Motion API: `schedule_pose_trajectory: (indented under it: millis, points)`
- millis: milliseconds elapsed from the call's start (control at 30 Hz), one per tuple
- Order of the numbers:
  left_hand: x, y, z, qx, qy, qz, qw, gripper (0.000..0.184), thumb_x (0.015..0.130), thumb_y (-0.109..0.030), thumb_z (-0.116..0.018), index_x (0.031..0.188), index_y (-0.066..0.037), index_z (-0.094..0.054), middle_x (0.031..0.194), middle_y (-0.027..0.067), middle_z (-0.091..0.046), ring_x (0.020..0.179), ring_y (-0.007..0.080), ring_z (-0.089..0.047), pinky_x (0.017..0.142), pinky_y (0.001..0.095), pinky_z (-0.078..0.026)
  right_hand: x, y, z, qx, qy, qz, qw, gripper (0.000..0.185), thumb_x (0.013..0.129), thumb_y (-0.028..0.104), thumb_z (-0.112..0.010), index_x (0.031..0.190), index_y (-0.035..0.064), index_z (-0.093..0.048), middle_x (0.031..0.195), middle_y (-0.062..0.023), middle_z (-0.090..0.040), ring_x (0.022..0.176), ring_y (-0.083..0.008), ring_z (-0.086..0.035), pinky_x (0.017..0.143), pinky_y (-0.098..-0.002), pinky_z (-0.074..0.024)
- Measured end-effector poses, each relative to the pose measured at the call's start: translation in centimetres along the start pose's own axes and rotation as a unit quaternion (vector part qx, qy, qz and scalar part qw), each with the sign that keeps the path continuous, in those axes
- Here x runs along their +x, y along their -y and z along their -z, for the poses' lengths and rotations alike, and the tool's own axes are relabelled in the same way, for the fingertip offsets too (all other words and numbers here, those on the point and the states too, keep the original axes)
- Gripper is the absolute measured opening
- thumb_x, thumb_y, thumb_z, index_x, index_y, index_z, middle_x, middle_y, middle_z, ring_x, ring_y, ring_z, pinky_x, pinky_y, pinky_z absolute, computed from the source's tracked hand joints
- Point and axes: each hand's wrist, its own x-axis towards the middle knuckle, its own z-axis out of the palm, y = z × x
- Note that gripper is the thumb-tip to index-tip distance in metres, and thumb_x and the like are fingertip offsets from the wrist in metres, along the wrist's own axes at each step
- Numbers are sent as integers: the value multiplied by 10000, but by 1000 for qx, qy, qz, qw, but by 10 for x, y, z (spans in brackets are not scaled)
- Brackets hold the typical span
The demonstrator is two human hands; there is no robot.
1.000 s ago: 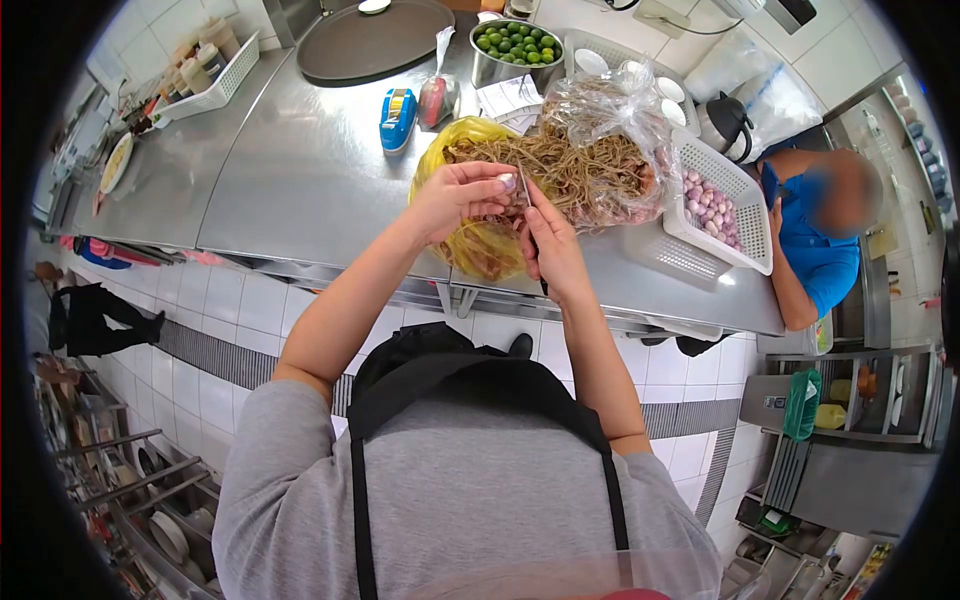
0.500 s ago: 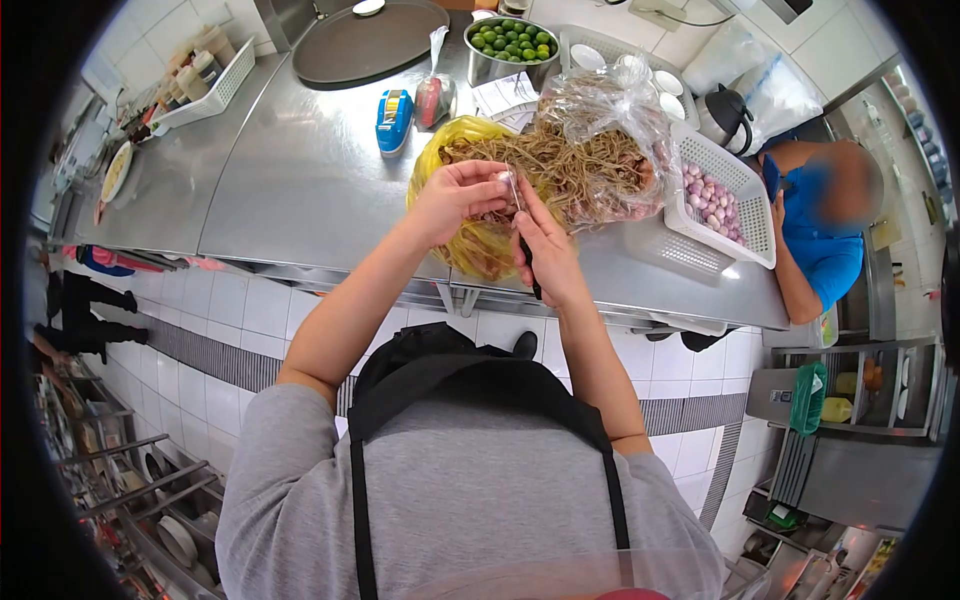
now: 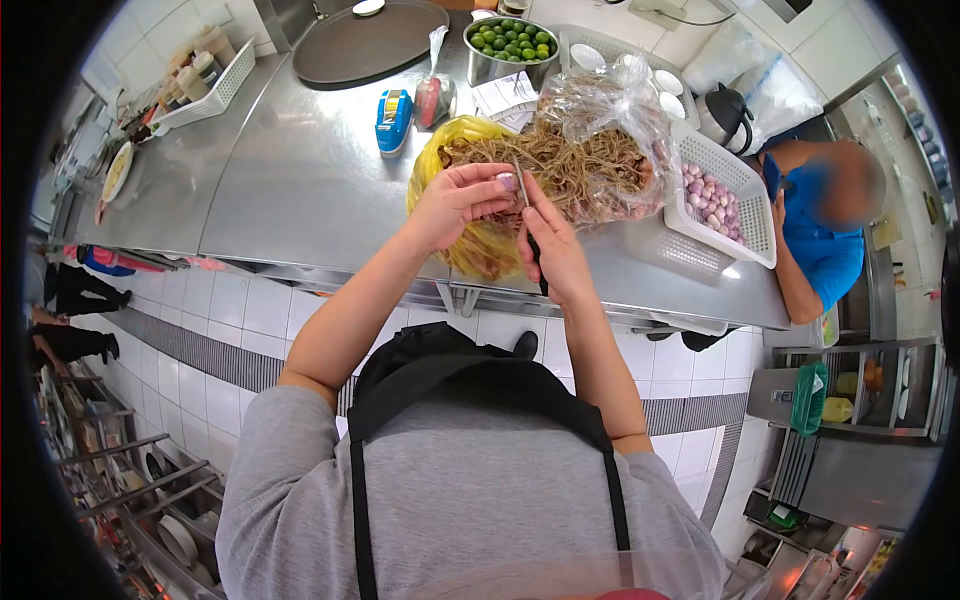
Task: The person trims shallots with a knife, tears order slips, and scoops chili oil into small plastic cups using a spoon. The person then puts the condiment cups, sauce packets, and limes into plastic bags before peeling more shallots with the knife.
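My left hand (image 3: 452, 208) pinches a small purplish shallot (image 3: 507, 181) between thumb and fingers. In my right hand (image 3: 560, 262) is a small knife (image 3: 535, 256) with a black handle, its blade upright against the shallot's right side. Both hands are over a yellow plastic bag (image 3: 430, 172) on the counter. Behind them, dry brown stalks and roots (image 3: 600, 165) spill from a clear plastic bag (image 3: 590, 112). Peeled shallots (image 3: 715, 208) lie in a white perforated basket (image 3: 728, 165) to the right.
The steel counter (image 3: 290, 200) also bears a blue device (image 3: 394, 122), a metal pot (image 3: 500, 70) of limes, papers (image 3: 503, 94) and a round brown tray (image 3: 365, 45). A person in a blue shirt (image 3: 825, 240) sits at the right end. Other people's legs (image 3: 85, 295) show at far left.
My right hand has shifted slightly down and right with the knife, and the blade stands more upright. My left hand still holds the shallot. The legs at far left have moved.
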Motion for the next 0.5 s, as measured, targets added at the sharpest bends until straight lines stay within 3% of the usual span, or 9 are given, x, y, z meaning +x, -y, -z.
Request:
schedule_pose_trajectory:
  millis: [267,367,500]
  points:
    - [1,5,-4,134,-47,-59,988,280,798,-20,-592,1071,27,-546,949,74,-602,816,131,-598,776,256,-498,-2,-5,-11,-32,-18,18,999,437,927,201,-398,1352,186,-295,509,40,-342,389,-42,-289,323,-193,-268]
    - [-1,5,-4,125,-38,-71,989,287,798,-21,-592,1078,22,-544,961,78,-598,829,137,-596,778,260,-499,0,-7,-9,-16,-23,5,1000,438,927,218,-401,1351,205,-296,535,29,-367,387,-46,-305,342,-183,-277]
    - [-4,2,-2,2,-10,-37,999,304,817,-29,-556,1113,31,-513,987,95,-593,873,172,-598,801,288,-499,0,-5,-9,75,-31,-21,996,414,928,210,-400,1335,176,-332,522,28,-378,379,-46,-302,320,-192,-272]
